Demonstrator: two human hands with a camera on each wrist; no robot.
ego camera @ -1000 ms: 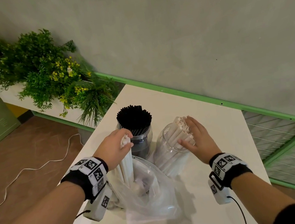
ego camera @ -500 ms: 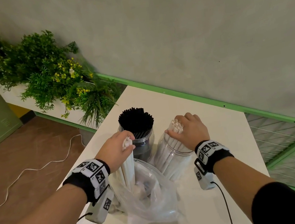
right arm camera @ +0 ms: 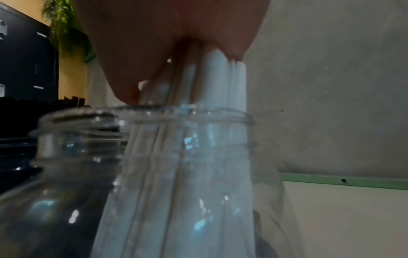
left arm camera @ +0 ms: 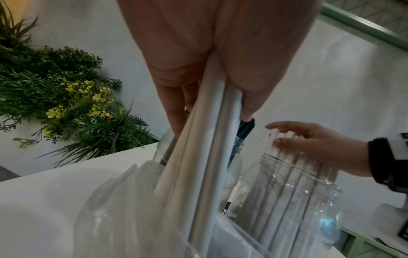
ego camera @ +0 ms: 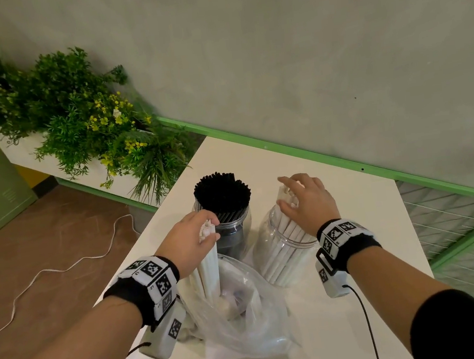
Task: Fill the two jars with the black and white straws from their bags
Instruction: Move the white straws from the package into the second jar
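PROGRESS: black thin plastic straws [ego camera: 222,193] fill left clear plastic jar [ego camera: 236,233], judged done; right clear plastic jar [ego camera: 283,251] partly filled | LEFT: left hand [ego camera: 188,242] pinches white paper straws bundle [ego camera: 210,267] standing in clear plastic bag [ego camera: 247,321] on white surface [ego camera: 354,224] | RIGHT: right hand [ego camera: 307,200] spread, resting on white jarred straws [ego camera: 285,239] | COUNT: jars 2; bags seen 1; hands 2; straws uncountable

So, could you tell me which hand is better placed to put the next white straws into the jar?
Left. The left hand already grips a bundle of white straws rising from the bag; the right hand rests open on the jar's straws.
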